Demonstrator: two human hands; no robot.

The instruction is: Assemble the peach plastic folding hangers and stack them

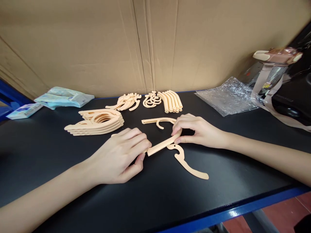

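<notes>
Both my hands work on a peach plastic hanger arm [162, 145] in the middle of the black table [48, 181]. My left hand [121, 155] pinches its lower left end. My right hand [196, 131] pinches its upper right end, where a curved hanger piece [188, 165] joins it and runs toward me on the table. A hook piece with an arm [157, 121] lies just behind my right hand's fingertips.
A stack of assembled hangers [96, 122] lies at left. Small piles of loose hooks [126, 101], rings [152, 99] and arms [171, 101] sit at the back, by the cardboard wall [121, 45]. Blue packets [63, 97] at far left; clear bag [228, 97] and bottle [272, 68] at right.
</notes>
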